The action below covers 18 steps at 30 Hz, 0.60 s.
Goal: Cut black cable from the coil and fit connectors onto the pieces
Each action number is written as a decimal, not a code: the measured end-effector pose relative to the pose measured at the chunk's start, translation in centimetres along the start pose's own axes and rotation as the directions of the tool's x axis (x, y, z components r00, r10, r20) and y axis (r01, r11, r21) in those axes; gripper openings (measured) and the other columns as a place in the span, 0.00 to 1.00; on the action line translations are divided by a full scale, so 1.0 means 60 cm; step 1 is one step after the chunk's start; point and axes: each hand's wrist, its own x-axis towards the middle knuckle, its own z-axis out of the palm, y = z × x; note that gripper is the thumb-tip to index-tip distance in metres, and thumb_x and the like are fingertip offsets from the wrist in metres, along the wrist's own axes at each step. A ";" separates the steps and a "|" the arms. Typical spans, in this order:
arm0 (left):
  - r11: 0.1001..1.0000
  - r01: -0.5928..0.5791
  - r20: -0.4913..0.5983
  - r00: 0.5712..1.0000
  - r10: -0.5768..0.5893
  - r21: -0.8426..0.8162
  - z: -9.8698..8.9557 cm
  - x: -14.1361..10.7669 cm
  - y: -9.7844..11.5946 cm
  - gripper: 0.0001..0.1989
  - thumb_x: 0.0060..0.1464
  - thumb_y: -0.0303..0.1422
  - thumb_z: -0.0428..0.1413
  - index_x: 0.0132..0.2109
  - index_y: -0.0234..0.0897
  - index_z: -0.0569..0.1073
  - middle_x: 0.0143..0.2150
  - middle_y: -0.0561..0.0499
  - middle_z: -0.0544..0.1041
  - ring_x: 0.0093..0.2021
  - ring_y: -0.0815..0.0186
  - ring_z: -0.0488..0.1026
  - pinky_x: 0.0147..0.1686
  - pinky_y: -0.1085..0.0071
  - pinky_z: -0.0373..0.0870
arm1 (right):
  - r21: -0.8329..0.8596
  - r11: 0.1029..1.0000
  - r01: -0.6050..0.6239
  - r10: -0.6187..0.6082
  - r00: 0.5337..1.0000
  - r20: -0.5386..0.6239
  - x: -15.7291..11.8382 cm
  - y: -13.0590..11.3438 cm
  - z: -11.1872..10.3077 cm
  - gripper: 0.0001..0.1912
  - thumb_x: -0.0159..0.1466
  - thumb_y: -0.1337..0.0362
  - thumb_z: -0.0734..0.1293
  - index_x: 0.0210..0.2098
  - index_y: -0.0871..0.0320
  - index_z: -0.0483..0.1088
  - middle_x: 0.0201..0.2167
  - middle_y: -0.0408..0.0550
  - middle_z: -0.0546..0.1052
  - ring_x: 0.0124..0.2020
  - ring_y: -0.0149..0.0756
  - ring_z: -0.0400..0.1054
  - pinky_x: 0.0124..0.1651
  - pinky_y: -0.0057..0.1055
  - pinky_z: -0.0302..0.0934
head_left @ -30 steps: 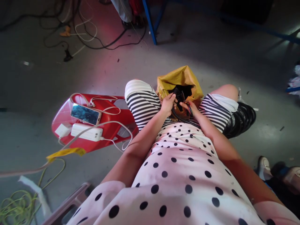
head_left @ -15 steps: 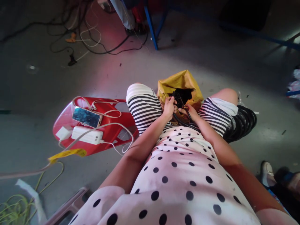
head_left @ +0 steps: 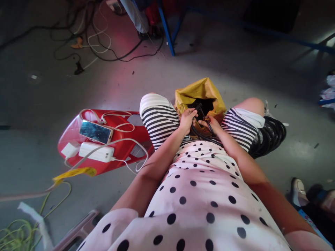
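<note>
Between my knees stands an open yellow bag with dark contents inside. My left hand is closed at the bag's near left rim, its fingers pinched on a black cable end. Just to its right, my right hand is closed around a black cable that loops down toward my lap. A small orange-brown bit shows at the right fingertips, too small to make out. The two hands are close together over the bag's opening.
A red stool at the left bears a phone, a white power bank and cords. Coiled black cable lies beyond my right knee. Blue table legs and another person's feet stand ahead; a shoe shows at lower right.
My left fingers have shifted slightly, and a black cable end now shows more clearly above them. The whole view has moved a little. My right hand keeps its grip.
</note>
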 end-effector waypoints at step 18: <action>0.982 0.033 0.045 0.998 -0.042 0.187 0.001 0.008 -0.004 0.08 0.77 0.24 0.57 0.44 0.35 0.76 0.26 0.60 0.70 0.18 0.77 0.56 0.18 0.78 0.53 | -0.041 0.997 0.070 -0.069 0.997 0.035 0.015 0.018 -0.005 0.32 0.59 0.37 0.84 0.46 0.50 0.70 0.34 0.38 0.77 0.38 0.40 0.69 0.46 0.39 0.64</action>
